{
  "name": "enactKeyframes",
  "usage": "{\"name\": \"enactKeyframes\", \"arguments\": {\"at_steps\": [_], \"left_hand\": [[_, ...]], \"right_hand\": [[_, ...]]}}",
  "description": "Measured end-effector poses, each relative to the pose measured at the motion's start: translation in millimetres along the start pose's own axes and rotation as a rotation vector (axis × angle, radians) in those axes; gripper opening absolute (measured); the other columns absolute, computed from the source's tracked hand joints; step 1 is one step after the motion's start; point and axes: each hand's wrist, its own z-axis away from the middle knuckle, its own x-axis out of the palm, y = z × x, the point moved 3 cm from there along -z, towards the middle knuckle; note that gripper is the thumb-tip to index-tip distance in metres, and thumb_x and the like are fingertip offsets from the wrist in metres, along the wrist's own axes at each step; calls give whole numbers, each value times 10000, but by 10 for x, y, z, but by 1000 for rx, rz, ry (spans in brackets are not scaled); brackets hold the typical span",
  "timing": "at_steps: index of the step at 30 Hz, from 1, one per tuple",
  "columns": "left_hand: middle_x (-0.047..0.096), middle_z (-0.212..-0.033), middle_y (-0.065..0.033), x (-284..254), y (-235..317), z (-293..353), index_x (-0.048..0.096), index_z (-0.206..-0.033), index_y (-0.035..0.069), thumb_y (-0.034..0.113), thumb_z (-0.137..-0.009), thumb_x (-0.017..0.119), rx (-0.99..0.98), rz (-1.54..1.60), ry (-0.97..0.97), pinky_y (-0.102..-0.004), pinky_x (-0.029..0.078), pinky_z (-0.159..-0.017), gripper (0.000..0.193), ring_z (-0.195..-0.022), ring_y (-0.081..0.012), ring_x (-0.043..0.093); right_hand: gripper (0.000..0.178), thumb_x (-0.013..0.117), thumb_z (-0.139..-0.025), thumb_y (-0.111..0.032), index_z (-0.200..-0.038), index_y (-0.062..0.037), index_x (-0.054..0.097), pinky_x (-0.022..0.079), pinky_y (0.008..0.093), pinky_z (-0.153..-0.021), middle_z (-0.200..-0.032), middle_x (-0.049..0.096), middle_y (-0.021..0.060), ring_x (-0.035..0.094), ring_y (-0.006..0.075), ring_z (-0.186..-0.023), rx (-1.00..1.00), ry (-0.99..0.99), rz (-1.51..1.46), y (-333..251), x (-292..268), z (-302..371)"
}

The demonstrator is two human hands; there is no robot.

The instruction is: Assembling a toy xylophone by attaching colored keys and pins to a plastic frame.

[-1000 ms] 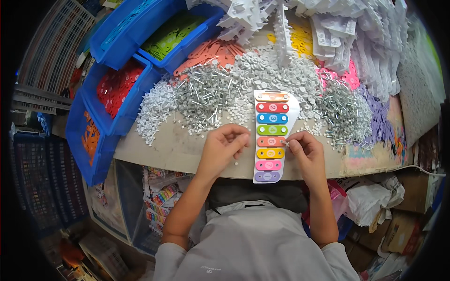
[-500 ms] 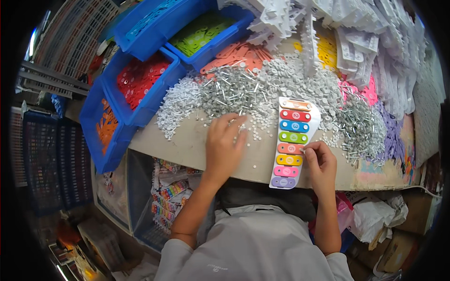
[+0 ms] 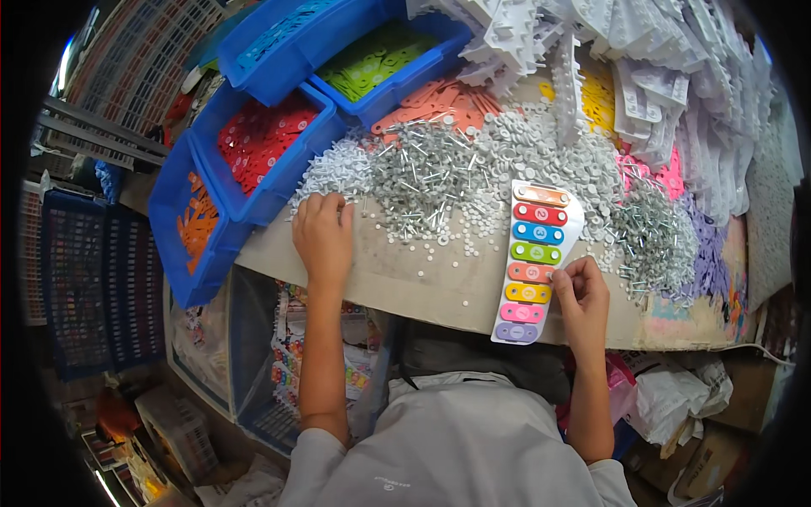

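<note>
A toy xylophone (image 3: 517, 253) with a white tapered base and a row of coloured bars lies near the table's front edge. Small white caps sit on the ends of its upper bars; the lower bars show bare holes. My right hand (image 3: 583, 291) pinches at the right end of the coral bar (image 3: 530, 273), its fingertips hiding whatever is between them. At the left, my left hand (image 3: 324, 237) has its curled fingertips at the near edge of a heap of small white plastic pieces (image 3: 338, 171). What those fingers hold is hidden.
Heaps of silver pins (image 3: 422, 173) and white caps (image 3: 541, 139) spread behind the xylophone. Blue bins (image 3: 253, 211) of coloured bars stand at the left. White plastic bases (image 3: 646, 101) pile up at the back right. More pins (image 3: 655, 224) and purple bars (image 3: 710, 253) lie right.
My left hand has moved left from beside the silver pins to the small white pieces. My right hand stays at the coral bar. The whole view has shifted slightly.
</note>
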Motion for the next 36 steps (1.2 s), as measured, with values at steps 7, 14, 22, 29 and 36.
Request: {"name": "enactKeyframes", "arguments": {"at_steps": [7,14,22,29,36], "left_hand": [[627,-834,-74,-1,-27,40,727,-933,79,149,-849,763,62,-21,114,-444,467,-813,115,-878,-302,618],[653,-702,9,-150,444,253,650,-1044,0,30,-965,662,-344,930,-223,-207,402,-539,85,-619,-48,566],[753,-961,-124,1,1232,599,606,-1115,-6,15,-934,704,-340,1541,-648,-219,539,-622,207,-818,-130,730],[741,-852,-129,208,1506,608,671,-1058,-39,57,-963,689,-517,1666,-958,-199,491,-497,137,-671,-129,703],[707,-777,-77,331,1595,608,665,-1057,-19,82,-976,691,-526,1643,-1064,-182,409,-444,132,-565,-63,591]], "right_hand": [[198,631,-1030,-200,-946,-47,537,375,225,-447,-623,560,-14,490,53,-496,168,-68,-134,72,6,-18],[213,634,-1028,-214,-986,-8,598,393,228,-433,-637,596,3,521,64,-485,188,-96,-166,111,-9,-55],[333,652,-1022,-277,-842,3,658,379,222,-457,-606,592,0,501,50,-487,227,-118,-147,87,-18,-56],[307,660,-1018,-260,-858,2,670,357,225,-456,-599,584,-9,486,42,-489,210,-124,-180,134,-12,-64],[298,663,-1015,-251,-855,0,670,351,222,-457,-600,585,-13,482,39,-489,209,-128,-182,126,-19,-77]]}}
